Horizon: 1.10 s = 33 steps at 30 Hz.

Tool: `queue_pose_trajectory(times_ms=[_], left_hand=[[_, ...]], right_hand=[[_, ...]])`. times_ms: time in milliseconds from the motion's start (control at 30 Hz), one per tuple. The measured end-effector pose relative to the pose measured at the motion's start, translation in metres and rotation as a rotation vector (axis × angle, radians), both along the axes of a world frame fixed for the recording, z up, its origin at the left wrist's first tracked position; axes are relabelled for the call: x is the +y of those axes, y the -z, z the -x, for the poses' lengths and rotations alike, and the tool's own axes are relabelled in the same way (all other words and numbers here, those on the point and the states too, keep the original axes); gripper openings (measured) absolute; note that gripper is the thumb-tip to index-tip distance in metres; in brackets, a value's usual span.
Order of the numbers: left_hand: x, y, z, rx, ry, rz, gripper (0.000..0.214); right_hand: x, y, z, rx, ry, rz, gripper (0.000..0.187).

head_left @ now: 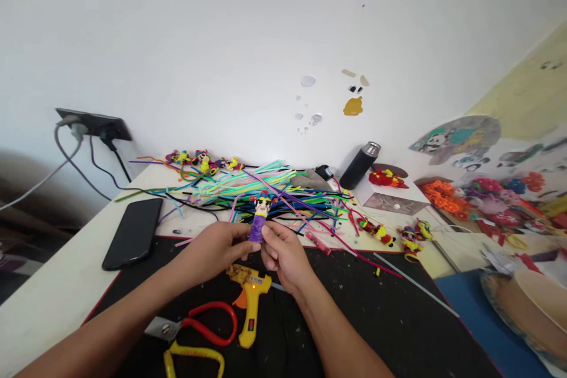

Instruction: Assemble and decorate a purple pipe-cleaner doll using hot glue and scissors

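Note:
Both my hands meet at a small pipe-cleaner doll [257,227] with a purple body, a white face and a colourful headdress. My left hand [225,245] pinches the lower body from the left. From the right, my right hand [286,251] has its thumb and fingers closed on the same purple part. The doll is upright, held above the black mat [354,307]. Below my hands lies a yellow hot glue gun [252,310] with a small orange light lit. Scissors [195,331] with one red and one yellow handle rest left of it.
A heap of coloured pipe cleaners [248,186] spreads along the wall. Finished dolls [201,160] lie at the back left, more dolls [410,239] at the right. A phone [133,233] is on the left; a black flask [361,165] leans beside a white box [396,198].

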State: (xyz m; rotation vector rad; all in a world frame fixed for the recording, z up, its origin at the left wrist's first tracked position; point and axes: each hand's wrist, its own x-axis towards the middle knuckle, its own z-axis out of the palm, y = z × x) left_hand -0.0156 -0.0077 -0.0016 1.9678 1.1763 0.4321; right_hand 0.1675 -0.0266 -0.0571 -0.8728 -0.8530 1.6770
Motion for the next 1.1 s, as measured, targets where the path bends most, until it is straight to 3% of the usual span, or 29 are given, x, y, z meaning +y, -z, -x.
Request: queue_pose_trajectory(times_ms=[167,333,700,1100], left_hand=[[-0.009,-0.006,-0.005,0.126,-0.033,-0.149,0.033],[-0.009,-0.001,-0.007,0.16,-0.053,-0.232,0.035],[-0.007,0.009,-0.008,0.11,-0.094,-0.309,0.033],[-0.005,0.009,-0.006,0.108,-0.103,-0.382,0.035]], right_hand=[[-0.002,-0.002,0.002,0.026,0.011,-0.05,0.05],[-0.002,-0.002,0.006,0.037,0.053,-0.083,0.051],[-0.001,-0.008,0.0,0.054,0.021,-0.079,0.053],[-0.006,0.0,0.012,0.111,0.042,-0.101,0.05]])
